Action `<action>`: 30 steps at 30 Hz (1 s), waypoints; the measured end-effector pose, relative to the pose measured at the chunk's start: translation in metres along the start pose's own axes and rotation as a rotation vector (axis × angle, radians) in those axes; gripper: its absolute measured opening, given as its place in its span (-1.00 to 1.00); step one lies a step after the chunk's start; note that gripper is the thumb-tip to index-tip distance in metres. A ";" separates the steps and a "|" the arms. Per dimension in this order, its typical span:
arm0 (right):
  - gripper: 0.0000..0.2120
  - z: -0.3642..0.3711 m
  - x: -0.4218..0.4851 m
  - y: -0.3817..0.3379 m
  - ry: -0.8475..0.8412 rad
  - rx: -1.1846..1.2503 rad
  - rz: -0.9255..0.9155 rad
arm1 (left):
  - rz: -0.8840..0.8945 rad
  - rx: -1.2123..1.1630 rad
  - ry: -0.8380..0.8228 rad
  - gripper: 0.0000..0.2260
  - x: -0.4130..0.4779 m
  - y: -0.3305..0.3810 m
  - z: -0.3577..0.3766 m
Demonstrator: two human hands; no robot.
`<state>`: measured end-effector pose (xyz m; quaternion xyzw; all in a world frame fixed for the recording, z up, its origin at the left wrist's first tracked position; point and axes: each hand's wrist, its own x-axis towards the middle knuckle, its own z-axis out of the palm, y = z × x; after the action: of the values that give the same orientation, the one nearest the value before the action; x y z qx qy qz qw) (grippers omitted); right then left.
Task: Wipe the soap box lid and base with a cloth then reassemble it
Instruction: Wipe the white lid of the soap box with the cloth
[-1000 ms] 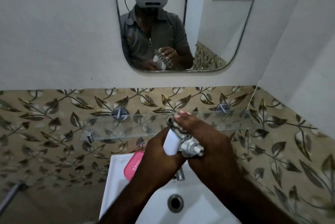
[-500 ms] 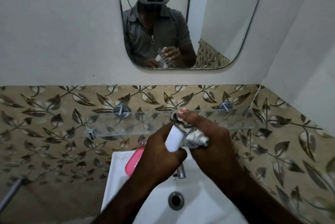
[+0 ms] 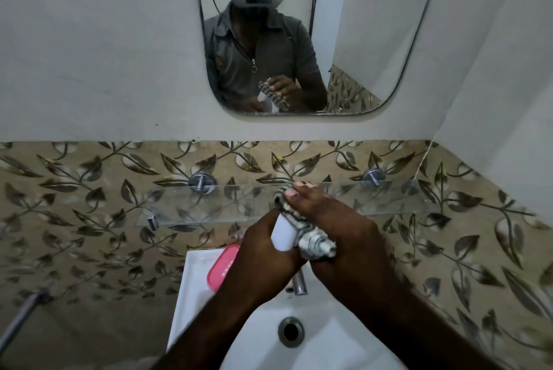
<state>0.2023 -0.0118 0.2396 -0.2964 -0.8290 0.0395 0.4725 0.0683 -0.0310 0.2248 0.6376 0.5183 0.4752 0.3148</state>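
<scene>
My left hand grips a white soap box part, held on edge above the sink; I cannot tell whether it is the lid or the base. My right hand presses a striped grey-and-white cloth against that white part, fingers stretched along its top edge. The pink soap box part lies flat on the sink's back left ledge, partly hidden behind my left wrist.
A white sink with a drain and a metal tap lies below my hands. A glass shelf on metal pegs runs along the leaf-patterned tiles. A mirror hangs above. A metal pipe sits lower left.
Both hands stay locked together on the white part and cloth. My right fingers have shifted slightly along its top edge, and the view has tilted a little.
</scene>
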 end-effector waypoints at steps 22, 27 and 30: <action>-0.52 0.002 0.002 -0.001 0.078 0.181 0.094 | -0.011 0.043 0.000 -0.75 0.000 0.010 -0.006; -0.56 0.011 0.003 0.013 0.125 0.518 0.362 | -0.076 -0.029 0.046 -0.69 -0.007 0.008 -0.007; -0.74 0.015 0.004 0.012 0.114 0.746 0.685 | -0.067 -0.038 0.078 -0.73 -0.009 0.008 -0.008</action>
<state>0.1942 0.0030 0.2300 -0.3640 -0.5864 0.4693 0.5508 0.0640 -0.0427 0.2319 0.5947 0.5420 0.4986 0.3223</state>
